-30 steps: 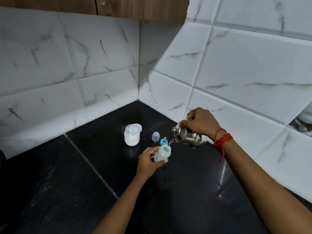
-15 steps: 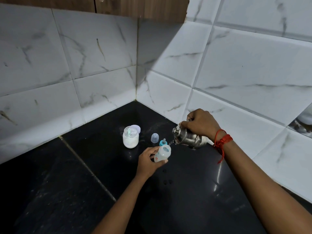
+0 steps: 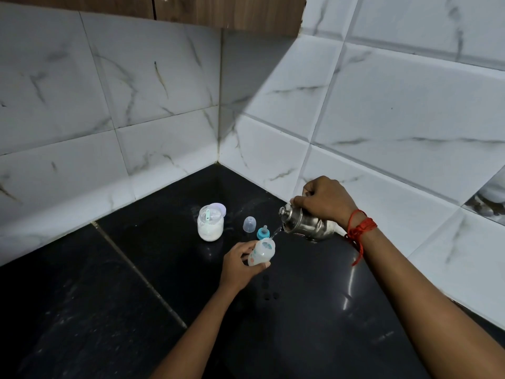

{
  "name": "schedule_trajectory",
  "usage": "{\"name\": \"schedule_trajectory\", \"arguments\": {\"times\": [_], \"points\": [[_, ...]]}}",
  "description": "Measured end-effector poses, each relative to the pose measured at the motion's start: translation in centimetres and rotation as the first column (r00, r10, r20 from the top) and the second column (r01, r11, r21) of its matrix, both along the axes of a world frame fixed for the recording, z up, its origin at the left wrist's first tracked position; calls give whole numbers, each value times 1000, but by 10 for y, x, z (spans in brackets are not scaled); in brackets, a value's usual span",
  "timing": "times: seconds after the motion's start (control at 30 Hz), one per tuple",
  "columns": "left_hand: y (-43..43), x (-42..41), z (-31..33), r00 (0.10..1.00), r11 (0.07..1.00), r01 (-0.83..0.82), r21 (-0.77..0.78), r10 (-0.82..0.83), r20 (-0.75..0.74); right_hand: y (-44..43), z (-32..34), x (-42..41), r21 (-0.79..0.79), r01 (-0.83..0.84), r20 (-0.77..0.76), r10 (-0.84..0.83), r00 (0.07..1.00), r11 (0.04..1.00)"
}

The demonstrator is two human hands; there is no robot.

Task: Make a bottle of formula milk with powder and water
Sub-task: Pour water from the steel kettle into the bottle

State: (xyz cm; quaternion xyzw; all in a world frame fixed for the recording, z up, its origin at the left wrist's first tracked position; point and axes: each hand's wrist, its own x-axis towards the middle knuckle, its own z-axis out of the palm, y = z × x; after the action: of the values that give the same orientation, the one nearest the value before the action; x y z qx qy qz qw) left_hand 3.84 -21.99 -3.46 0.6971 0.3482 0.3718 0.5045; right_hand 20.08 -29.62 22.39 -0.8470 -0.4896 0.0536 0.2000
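My left hand grips a small clear baby bottle, open at the top and tilted toward the right. My right hand holds a steel flask tipped on its side, spout to the left. A thin stream of water runs from the spout into the bottle's mouth. Behind the bottle, on the black counter, stand the teal teat ring and a clear dome cap. Left of them is an open jar of white powder with a scoop inside, its lilac lid behind it.
White marble-look tiled walls meet in a corner just behind the objects. A wooden cabinet edge runs along the top. A red thread is tied round my right wrist. A seam crosses the counter at the left.
Both hands hold the same pose and water keeps flowing into the bottle. The head camera has shifted slightly, so the scene has drifted a little to the left.
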Motion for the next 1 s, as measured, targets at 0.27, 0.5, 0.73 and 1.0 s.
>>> {"name": "schedule_trajectory", "arguments": {"times": [0.27, 0.5, 0.73, 1.0], "points": [[-1, 1, 6, 998, 1000, -6, -30, 8, 62, -4, -7, 5, 37, 22, -68, -19, 997, 999], [2, 3, 28, 990, 1000, 2, -17, 0, 144, -17, -44, 17, 195, 145, -379, -61, 923, 970], [2, 6, 36, 988, 1000, 25, -14, -22, 155, -24, -69, 26, 302, 247, -566, -35, 824, 921], [6, 14, 34, 988, 998, 15, -58, -6, 155, -23, -85, 47, 342, 355, -783, 55, 619, 870]]}}
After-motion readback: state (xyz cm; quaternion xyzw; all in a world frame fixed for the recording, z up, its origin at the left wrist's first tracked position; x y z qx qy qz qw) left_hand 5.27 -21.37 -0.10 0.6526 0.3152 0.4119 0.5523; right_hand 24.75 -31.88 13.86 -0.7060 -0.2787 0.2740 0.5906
